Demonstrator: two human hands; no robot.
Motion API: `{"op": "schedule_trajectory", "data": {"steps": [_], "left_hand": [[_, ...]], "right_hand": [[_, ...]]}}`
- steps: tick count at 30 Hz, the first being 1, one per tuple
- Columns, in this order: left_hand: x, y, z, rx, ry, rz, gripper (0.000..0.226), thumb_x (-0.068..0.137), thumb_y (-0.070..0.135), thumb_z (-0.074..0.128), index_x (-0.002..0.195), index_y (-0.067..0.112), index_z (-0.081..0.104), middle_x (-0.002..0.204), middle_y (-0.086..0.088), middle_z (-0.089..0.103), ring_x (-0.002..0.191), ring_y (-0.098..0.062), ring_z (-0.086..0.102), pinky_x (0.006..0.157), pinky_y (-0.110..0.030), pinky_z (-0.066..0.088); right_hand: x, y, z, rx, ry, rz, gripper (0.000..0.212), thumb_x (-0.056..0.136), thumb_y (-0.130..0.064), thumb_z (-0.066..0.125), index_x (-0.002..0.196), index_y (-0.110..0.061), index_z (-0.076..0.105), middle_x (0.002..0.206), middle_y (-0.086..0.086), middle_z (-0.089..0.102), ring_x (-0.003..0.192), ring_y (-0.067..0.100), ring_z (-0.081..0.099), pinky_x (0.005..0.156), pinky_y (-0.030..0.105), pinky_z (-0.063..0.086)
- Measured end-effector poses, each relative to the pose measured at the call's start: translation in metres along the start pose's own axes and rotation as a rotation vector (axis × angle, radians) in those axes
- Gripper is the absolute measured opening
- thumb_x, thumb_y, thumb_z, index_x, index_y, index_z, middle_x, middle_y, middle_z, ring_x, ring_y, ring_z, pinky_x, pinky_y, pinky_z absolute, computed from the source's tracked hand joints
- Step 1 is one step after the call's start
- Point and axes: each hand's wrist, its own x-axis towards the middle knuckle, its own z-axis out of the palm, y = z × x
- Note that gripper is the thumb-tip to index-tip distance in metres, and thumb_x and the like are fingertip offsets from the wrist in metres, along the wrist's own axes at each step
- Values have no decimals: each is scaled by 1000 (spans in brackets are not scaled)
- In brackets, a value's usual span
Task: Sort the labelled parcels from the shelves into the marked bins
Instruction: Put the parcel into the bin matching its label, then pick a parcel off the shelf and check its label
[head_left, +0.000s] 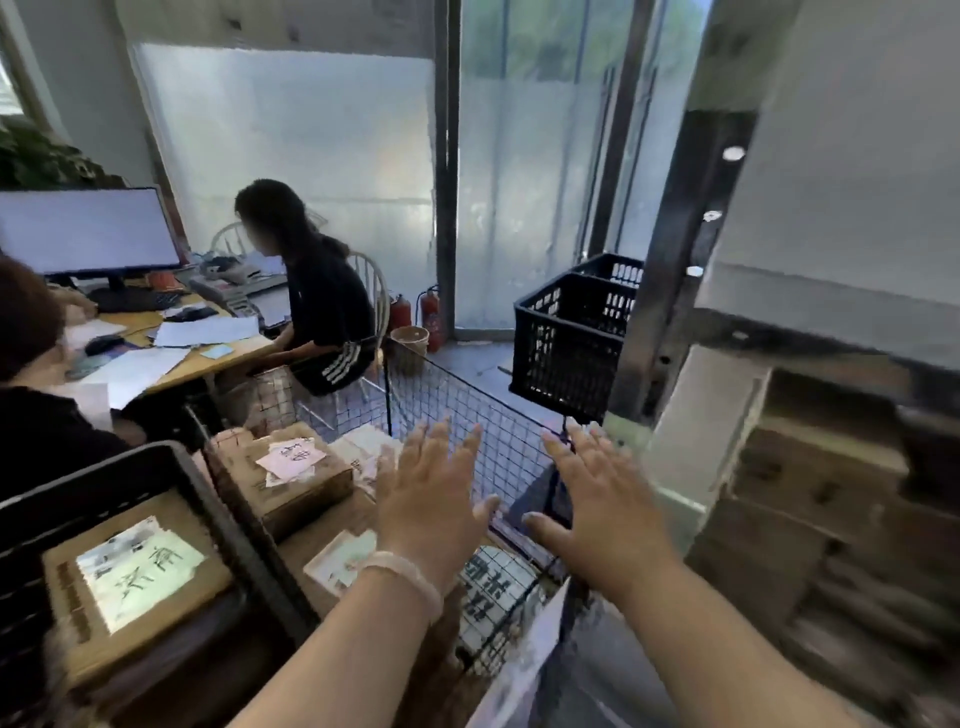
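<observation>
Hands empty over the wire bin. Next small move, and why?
Probably reach the right hand toward the cardboard boxes on the shelf at right and grip one: both it and the left hand are open, holding nothing, above the wire bin, so a fresh parcel seems due.

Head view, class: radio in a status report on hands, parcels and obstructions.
Left hand open, right hand open, both empty. Labelled parcels lie in wire bin. Nothing visible blocking the hands.
</observation>
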Motion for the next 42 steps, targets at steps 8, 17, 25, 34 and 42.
{"op": "schedule_trajectory", "data": {"steps": [8,17,25,34,42], "left_hand": [[-51,138,-28,-206,159,456,78,90,65,50,156,42,14,167,4,10,154,-20,5,123,-47,3],[-138,298,-43,-350,189,791,77,92,55,53,156,42,12,167,1,14,154,-20,7,124,-47,4],[-278,468,-47,-493,99,1042,73,92,59,50,155,44,14,166,0,17,154,-21,10,122,-47,6],[-428,627,-45,-579,-110,1194,74,93,62,47,155,46,10,167,3,7,154,-20,2,122,-45,1],[-491,712,-15,-496,-240,1241,78,93,62,49,157,42,9,167,3,9,154,-19,4,123,-45,7]], "right_hand": [[-135,69,-93,-132,215,266,85,82,-71,37,152,-41,-1,162,-11,-3,146,8,-16,118,38,-8],[-291,135,-172,-249,298,480,88,82,-62,49,149,-45,-7,162,-9,0,147,8,-14,118,37,-7],[-496,208,-258,-341,331,784,88,84,-57,57,151,-43,3,162,-9,-2,146,8,-13,119,36,-4],[-689,263,-310,-404,316,1009,87,84,-63,53,150,-45,1,162,-10,-2,148,9,-8,120,34,-1],[-772,313,-317,-341,298,1145,87,84,-65,52,151,-44,0,161,-12,3,147,8,-6,115,32,-6]]}}
